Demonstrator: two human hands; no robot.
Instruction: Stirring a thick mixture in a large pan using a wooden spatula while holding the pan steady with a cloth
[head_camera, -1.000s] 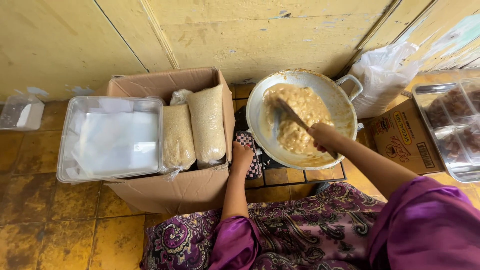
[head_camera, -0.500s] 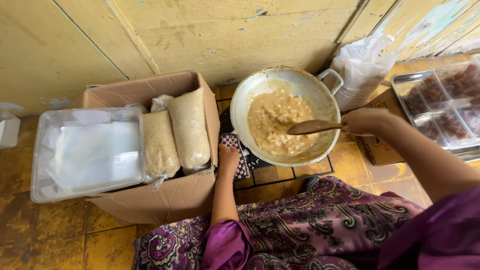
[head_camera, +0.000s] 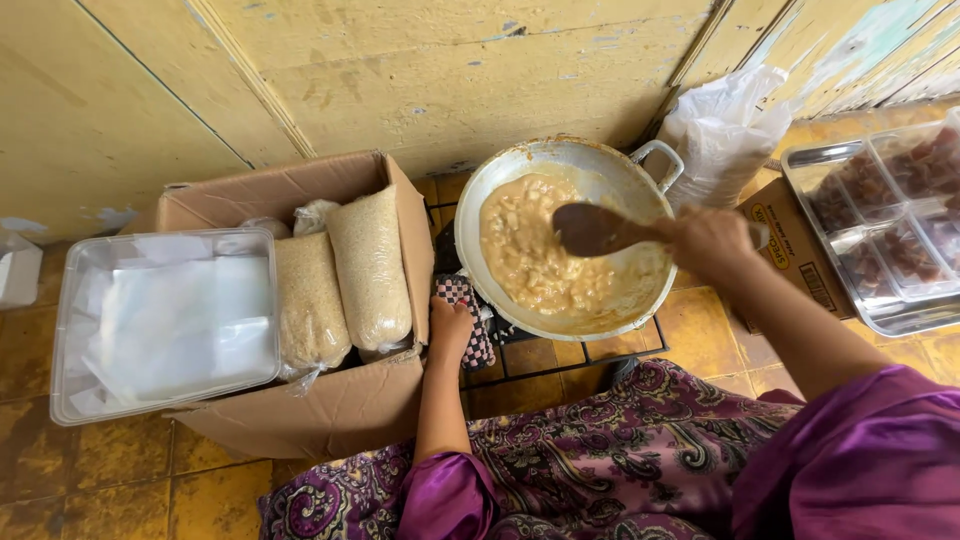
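At the centre of the frame sits a wide metal pan (head_camera: 570, 160) holding a lumpy tan mash (head_camera: 530, 255). The right hand (head_camera: 712, 240), fingers wrapped tight around the handle, holds a wooden spatula (head_camera: 595, 229) whose blade lies over the mash. The left hand (head_camera: 450, 328) presses a checkered cloth (head_camera: 470, 305) at the pan's lower left rim, fingers curled onto it.

Left of the pan, just beside it, an open cardboard box (head_camera: 340, 410) carries two bags of pale grain (head_camera: 340, 285) and a clear plastic container (head_camera: 160, 325) resting on its left half. A white plastic bag (head_camera: 725, 130) stands at upper right, with a metal tray (head_camera: 880, 240) of dark pieces on the right edge.

Since half a second ago the spatula's blade has swung from the pan's right side toward its middle, and the right hand has come closer to the rim.
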